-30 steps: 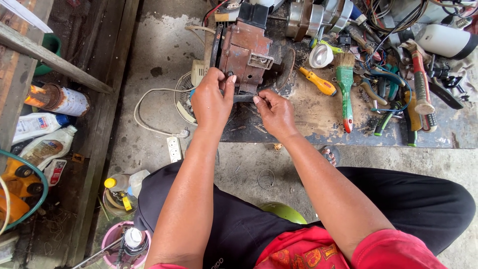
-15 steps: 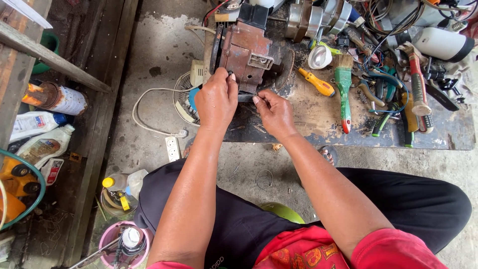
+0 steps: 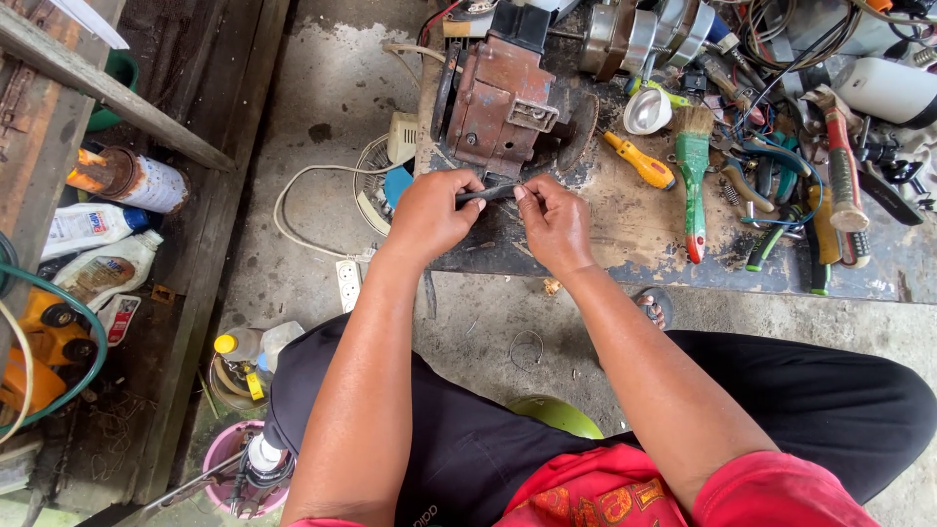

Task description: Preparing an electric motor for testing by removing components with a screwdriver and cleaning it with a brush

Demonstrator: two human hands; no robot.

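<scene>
Fingertips of both hands pinch a thin dark rod (image 3: 488, 193) held level between them, the left hand (image 3: 429, 215) curled closed around one end and the right hand (image 3: 554, 222) closed on the other with thumb and forefinger. What kind of tool or part the rod is cannot be told from the head view. It sits just in front of a rusty reddish-brown motor housing (image 3: 503, 107), at the near edge of a stained wooden work board (image 3: 625, 220) that lies on the concrete floor (image 3: 322, 107). To the right of the hands on the board are a yellow-handled screwdriver (image 3: 639, 161), a green-handled paintbrush (image 3: 694, 176) and a white cup-shaped part (image 3: 647, 110); farther right lie pliers and cutters with green grips (image 3: 781, 210) and a hammer with a red and wood handle (image 3: 844, 166), amid tangled wires. A white cable (image 3: 293, 210) loops across the floor to the left of the board, near a white power strip (image 3: 348, 283). Both bare forearms reach forward from a seated person in black trousers (image 3: 800, 410) and a red shirt (image 3: 683, 488). A sandalled foot (image 3: 652, 307) shows just under the board's edge. At far left, along a wooden plank (image 3: 107, 88), stand a rusty spray can (image 3: 127, 179) and white plastic bottles (image 3: 93, 229), with a pink bucket (image 3: 229, 454) near the person's knee.
</scene>
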